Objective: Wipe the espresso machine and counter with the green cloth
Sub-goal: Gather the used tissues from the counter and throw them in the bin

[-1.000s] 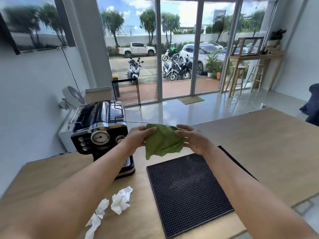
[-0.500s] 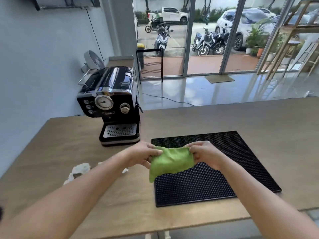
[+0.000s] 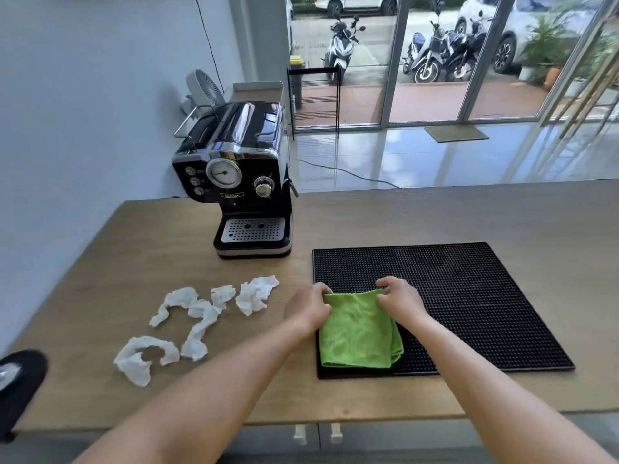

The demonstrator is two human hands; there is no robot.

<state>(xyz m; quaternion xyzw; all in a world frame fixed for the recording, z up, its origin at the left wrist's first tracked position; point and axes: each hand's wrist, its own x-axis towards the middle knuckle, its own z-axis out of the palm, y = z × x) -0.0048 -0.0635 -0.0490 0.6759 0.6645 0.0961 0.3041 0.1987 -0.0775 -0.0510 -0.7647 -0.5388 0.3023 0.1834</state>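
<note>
The green cloth (image 3: 360, 331) lies folded on the near-left corner of the black rubber mat (image 3: 469, 296), its left edge roughly level with the mat's left border. The mat rests flat on the wooden counter (image 3: 150, 262).

Left hand (image 3: 307, 306): positioned at the cloth's far-left corner, fingers curled and pinching the fabric edge. Right hand (image 3: 400, 301): positioned at the cloth's far edge, right of centre, fingers bent downward and gripping the fabric. Both hands hold the far edge of the cloth; the near portion of the cloth rests on the mat.

The espresso machine (image 3: 239, 175) stands upright on the counter, beyond and to the left of the mat, well apart from both hands. Its front panel, with a round gauge, three buttons and a knob, faces the camera; the perforated drip tray sits at its base.

Crumpled white paper tissues (image 3: 191, 316) lie scattered on the counter to the left of the left hand, between the machine and the counter's near edge. A dark rounded object (image 3: 20, 380) shows at the left frame edge; its identity cannot be determined
</note>
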